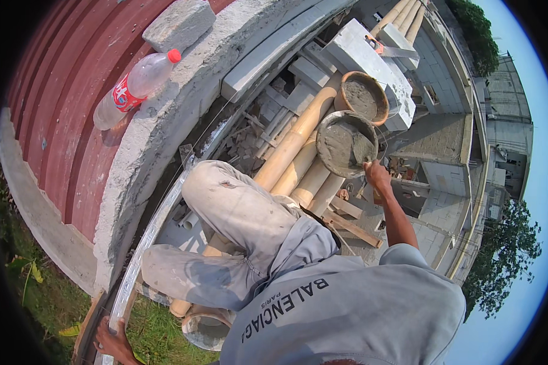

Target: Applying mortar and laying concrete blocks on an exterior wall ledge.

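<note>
Grey shirt (359, 304), right hand (379, 175), mortar bucket (346, 118) at fingertips (368, 165)

The bare right arm (400, 220) reaches forward from a short grey cloth sleeve (402, 254), the right hand (377, 174) curled closed at its end — while the bare left hand (114, 342) sits low, well out to the left, fingers bent, forearm mostly out of view.

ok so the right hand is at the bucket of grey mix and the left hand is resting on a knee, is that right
The place given for the left hand is wrong: the head view shows it at the long silvery strip, low on the picture's left. The right hand is indeed at the bucket of grey mix.
</note>
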Available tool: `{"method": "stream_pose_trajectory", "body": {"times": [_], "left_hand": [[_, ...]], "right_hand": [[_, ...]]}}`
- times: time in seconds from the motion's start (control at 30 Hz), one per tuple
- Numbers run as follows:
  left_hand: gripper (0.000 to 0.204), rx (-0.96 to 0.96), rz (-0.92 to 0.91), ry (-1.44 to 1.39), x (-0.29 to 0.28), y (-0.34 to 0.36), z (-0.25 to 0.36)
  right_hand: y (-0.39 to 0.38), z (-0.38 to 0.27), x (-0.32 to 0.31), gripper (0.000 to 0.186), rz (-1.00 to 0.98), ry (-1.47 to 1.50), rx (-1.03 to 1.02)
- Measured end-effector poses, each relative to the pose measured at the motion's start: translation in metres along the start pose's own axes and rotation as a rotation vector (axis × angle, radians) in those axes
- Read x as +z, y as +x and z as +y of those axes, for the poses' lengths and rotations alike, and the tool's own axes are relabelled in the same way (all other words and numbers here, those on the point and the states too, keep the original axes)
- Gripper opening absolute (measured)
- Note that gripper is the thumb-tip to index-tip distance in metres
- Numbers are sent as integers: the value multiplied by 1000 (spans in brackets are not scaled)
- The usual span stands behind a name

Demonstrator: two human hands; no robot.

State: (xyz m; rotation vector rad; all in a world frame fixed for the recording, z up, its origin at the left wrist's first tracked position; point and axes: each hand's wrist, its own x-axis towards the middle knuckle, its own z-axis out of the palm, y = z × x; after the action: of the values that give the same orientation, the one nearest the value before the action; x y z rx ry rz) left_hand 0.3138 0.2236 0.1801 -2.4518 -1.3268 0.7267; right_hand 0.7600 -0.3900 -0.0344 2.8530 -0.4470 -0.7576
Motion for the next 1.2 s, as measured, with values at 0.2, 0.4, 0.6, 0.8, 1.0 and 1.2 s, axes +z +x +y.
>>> {"method": "stream_pose_trajectory", "body": {"times": [0.2, 0.4, 0.6, 0.8, 1.0, 1.2], "left_hand": [[51, -209, -95, 33, 50, 17, -27], [51, -214, -82, 36, 54, 15, -32], [52, -239, -141, 43, 44, 17, -24], [55, -190, -52, 41, 54, 12, -37], [57, -145, -62, -51, 49, 14, -31], [68, -199, -117, -86, 45, 17, -35]], "right_hand": [[-5, -41, 69, 52, 49, 202, -33], [18, -68, 98, 47, -183, 882, 1], [10, -59, 82, 49, -380, 1179, 114], [-25, -55, 89, 49, -402, 1515, 88], [-31, -32, 75, 38, -58, 1315, -10], [-55, -34, 17, 37, -272, 993, -228]]}}
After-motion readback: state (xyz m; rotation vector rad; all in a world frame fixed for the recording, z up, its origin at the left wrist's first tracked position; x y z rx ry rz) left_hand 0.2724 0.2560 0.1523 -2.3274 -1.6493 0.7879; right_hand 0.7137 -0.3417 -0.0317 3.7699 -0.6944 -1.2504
